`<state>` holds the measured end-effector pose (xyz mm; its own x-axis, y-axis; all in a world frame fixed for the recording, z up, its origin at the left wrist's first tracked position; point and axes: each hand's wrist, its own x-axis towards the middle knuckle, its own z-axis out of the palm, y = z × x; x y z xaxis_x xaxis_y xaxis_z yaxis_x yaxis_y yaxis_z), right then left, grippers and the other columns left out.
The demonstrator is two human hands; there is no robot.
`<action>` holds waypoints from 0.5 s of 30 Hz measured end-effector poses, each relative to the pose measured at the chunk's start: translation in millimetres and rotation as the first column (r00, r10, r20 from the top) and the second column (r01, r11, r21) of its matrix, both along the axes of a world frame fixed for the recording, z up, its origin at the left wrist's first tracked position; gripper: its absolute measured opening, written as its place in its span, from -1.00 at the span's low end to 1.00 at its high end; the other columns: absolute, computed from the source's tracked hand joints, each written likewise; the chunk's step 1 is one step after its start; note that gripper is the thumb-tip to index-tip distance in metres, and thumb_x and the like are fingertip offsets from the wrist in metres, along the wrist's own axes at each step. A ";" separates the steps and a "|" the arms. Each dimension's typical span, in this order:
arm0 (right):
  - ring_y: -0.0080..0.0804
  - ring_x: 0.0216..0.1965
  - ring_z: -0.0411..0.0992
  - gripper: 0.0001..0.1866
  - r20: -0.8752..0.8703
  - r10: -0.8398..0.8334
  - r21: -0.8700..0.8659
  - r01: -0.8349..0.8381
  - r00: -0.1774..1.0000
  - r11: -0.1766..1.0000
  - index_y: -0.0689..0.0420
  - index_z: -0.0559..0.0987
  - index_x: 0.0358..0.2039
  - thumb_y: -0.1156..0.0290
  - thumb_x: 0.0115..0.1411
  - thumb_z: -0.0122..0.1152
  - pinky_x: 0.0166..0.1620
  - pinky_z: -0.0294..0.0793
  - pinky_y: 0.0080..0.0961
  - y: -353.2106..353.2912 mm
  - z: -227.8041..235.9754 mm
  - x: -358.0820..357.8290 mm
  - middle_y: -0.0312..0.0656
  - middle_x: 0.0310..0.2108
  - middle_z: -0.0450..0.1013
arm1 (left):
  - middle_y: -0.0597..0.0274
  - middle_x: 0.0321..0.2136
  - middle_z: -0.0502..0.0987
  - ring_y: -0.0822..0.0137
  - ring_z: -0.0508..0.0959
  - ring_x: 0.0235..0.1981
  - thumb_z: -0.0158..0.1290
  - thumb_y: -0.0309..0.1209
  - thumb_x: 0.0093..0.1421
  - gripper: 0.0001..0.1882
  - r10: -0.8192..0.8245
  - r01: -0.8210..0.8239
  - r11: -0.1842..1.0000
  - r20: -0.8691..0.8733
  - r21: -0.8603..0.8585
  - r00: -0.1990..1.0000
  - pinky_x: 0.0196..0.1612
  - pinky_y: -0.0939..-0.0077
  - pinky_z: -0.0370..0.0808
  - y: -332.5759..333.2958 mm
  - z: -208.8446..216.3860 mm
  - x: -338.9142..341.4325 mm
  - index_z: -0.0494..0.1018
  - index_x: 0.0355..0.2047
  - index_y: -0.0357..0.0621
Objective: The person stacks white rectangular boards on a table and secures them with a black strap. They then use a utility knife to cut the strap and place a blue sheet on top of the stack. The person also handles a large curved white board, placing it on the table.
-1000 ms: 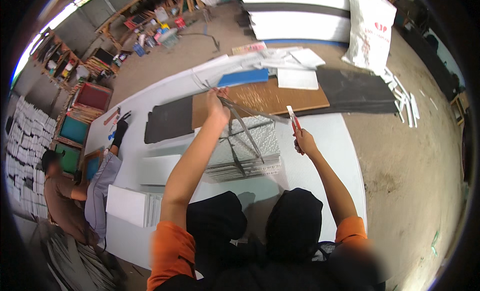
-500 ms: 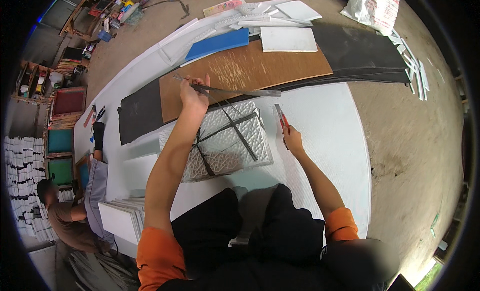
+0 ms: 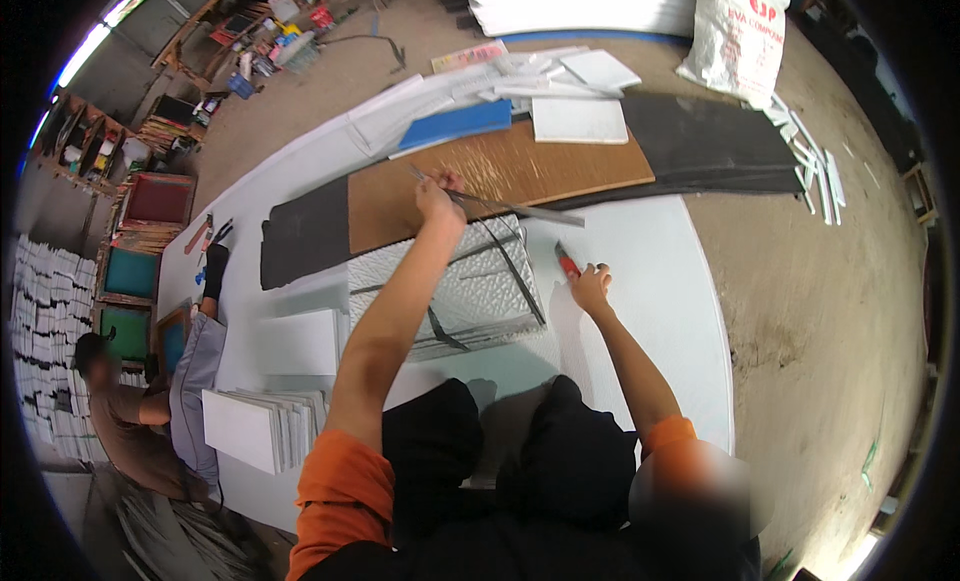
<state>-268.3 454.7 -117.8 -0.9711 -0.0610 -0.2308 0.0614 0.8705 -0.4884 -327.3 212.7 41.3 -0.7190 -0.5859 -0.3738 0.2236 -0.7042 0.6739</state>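
My left hand (image 3: 440,199) is closed on dark grey flat straps, held above the far side of a bundle. One strap (image 3: 540,215) sticks out from it to the right. Below lies the bundle of white textured sheets (image 3: 440,276), stacked flat, with dark straps across its top and down its near side. My left forearm hides part of it. To the right of the bundle, my right hand (image 3: 592,286) grips a red-handled utility knife (image 3: 569,265). Its blade points away to the upper left, apart from the bundle and the strap.
A brown board (image 3: 590,166) lies on black sheets (image 3: 710,146) beyond the bundle, bearing a blue sheet (image 3: 455,125) and a white sheet (image 3: 580,121). White boards (image 3: 240,431) stand stacked at left, near another person (image 3: 140,421). Tools (image 3: 210,236) lie at the left edge.
My left hand has shifted right over the bundle with the straps. The straps on the bundle's top lie differently, the crossing no longer visible. The knife stays in my right hand; the view has tilted up.
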 end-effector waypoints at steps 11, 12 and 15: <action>-0.27 0.01 0.16 -0.46 -0.104 0.349 -0.857 -0.262 0.931 0.444 0.27 0.23 -0.02 0.11 0.13 -0.07 0.07 0.05 -0.46 -57.4 275.8 -71.9 -0.06 -0.04 0.20 | 0.41 -0.68 0.04 0.53 0.04 -0.69 -0.38 -0.34 0.23 -0.86 -0.054 0.084 0.991 -0.254 0.106 0.966 -0.52 0.61 0.23 42.7 109.3 -2.4 0.15 -0.40 -0.06; -0.30 -0.03 0.22 -0.45 -0.016 0.448 -0.901 -0.207 0.894 0.381 0.26 0.24 -0.02 0.10 0.12 -0.06 0.04 0.12 -0.48 -64.8 278.3 -74.5 -0.09 -0.09 0.25 | 0.42 -0.68 0.01 0.53 0.01 -0.69 -0.38 -0.33 0.23 -0.85 -0.053 0.079 0.993 -0.265 0.088 0.963 -0.57 0.60 0.15 42.5 112.0 -7.7 0.16 -0.40 -0.07; -0.51 -0.32 0.31 -0.48 0.142 0.608 -0.905 -0.146 0.781 0.399 0.22 0.28 -0.06 0.09 0.09 -0.02 -0.21 0.28 -0.56 -79.5 268.1 -66.7 -0.28 -0.38 0.29 | 0.42 -0.68 0.04 0.54 0.04 -0.69 -0.32 -0.36 0.22 -0.88 -0.091 0.134 0.985 -0.333 0.108 0.938 -0.55 0.62 0.14 27.0 105.8 -22.6 0.19 -0.37 -0.07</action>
